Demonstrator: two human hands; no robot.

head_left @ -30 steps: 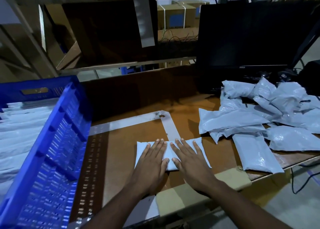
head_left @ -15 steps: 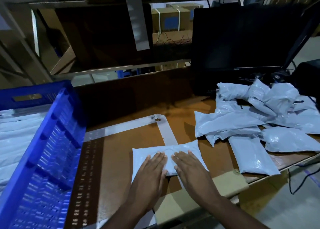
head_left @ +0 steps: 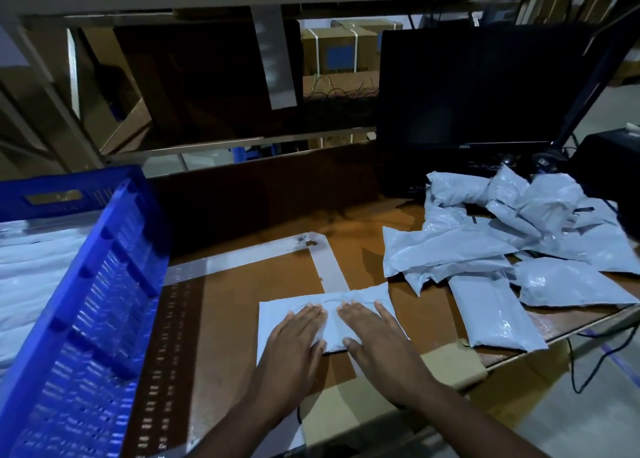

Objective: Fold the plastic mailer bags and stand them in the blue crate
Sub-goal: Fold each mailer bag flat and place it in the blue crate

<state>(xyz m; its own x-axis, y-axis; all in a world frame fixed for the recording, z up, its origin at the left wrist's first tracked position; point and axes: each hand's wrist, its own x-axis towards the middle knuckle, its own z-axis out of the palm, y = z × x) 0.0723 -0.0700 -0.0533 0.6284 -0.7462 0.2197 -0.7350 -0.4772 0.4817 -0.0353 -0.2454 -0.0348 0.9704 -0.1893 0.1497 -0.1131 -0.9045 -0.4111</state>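
Observation:
A folded grey mailer bag (head_left: 349, 300) lies flat on the brown table in front of me. My left hand (head_left: 294, 350) and my right hand (head_left: 377, 340) press down on its near half side by side, fingers straight and flat. The blue crate (head_left: 100, 284) stands at the left with several folded bags (head_left: 31, 277) inside it. A loose pile of unfolded grey mailer bags (head_left: 512, 250) lies on the table to the right.
A black monitor (head_left: 474, 87) stands behind the pile, with dark gear (head_left: 609, 167) and cables at the far right. White tape strips (head_left: 325, 267) mark the table. A cardboard pad (head_left: 450, 364) covers the near edge. Shelving rises behind the table.
Both hands have slid back toward me over the bag, from covering most of it to pressing only its near half. The bag lies where it was.

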